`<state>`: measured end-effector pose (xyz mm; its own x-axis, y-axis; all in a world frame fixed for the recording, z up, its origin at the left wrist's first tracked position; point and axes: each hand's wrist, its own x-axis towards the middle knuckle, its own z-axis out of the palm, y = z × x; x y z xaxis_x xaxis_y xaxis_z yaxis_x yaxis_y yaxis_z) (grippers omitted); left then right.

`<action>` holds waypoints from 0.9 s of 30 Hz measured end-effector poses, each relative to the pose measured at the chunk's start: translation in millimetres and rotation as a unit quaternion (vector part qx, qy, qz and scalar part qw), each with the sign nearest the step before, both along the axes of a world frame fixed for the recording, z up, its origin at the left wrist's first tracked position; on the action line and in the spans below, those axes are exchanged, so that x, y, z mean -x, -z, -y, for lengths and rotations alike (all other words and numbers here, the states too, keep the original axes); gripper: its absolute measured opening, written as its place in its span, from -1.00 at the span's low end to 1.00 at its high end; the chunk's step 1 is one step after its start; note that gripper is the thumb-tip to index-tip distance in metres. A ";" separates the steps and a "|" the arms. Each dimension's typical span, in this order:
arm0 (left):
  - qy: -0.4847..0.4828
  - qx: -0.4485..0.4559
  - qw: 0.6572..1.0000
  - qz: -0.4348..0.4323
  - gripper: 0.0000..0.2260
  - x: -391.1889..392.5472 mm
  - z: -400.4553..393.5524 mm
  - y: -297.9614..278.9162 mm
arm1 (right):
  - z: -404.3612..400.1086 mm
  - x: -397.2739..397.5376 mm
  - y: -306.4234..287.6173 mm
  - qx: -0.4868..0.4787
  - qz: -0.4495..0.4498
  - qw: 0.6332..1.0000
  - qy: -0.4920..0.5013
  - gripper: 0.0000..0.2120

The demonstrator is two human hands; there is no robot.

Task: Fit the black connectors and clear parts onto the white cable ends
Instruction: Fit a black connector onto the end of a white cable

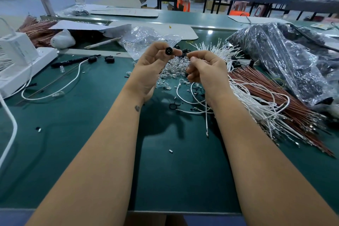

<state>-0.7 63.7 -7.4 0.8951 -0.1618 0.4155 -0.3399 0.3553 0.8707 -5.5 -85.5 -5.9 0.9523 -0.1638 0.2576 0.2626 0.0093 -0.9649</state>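
Two hands met above the green bench mat, raised near eye level, probably so the small sockets could be seen. To the left lay a white cable already carrying a black connector, apparently set aside as done. The left hand pinched a round black connector between thumb and forefinger, its holed face turned toward the camera, likely for aiming. Behind and below the hands sat a heap of clear parts, spilled within easy reach. The right hand was curled, its fingertips pinching something small near the connector; what it was I could not tell. White cables trailed from under it toward the bundle at right, beside red-brown wires and a bag of black connectors.
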 end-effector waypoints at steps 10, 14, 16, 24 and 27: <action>-0.179 -0.242 0.953 -0.038 -0.85 -8.8 0.8 12.6 | 1.0 -2.2 0.0 -0.104 -0.031 0.993 -0.049 -0.87; -0.197 -0.255 0.946 -0.018 -0.90 -6.4 3.2 11.4 | 2.3 -2.4 -0.7 -0.087 -0.052 0.994 -0.039 -0.89; -0.201 -0.262 0.944 -0.010 -0.91 -5.5 4.4 11.5 | 2.6 -2.8 -1.1 -0.076 -0.059 0.995 -0.038 -0.87; -0.209 -0.274 0.939 0.003 -0.91 -5.5 6.1 12.3 | 1.3 -3.6 1.7 -0.036 -0.057 0.997 -0.030 -0.84; -0.206 -0.268 0.941 0.003 -0.91 -5.9 6.5 12.3 | 0.7 -3.7 2.1 -0.026 -0.049 0.998 -0.018 -0.85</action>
<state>5.2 57.2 -19.7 0.9254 0.0098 0.3788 -0.3588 -0.2983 0.8844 -1.8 -86.2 -8.0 0.9779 -0.1399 0.1557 0.1662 0.0671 -0.9838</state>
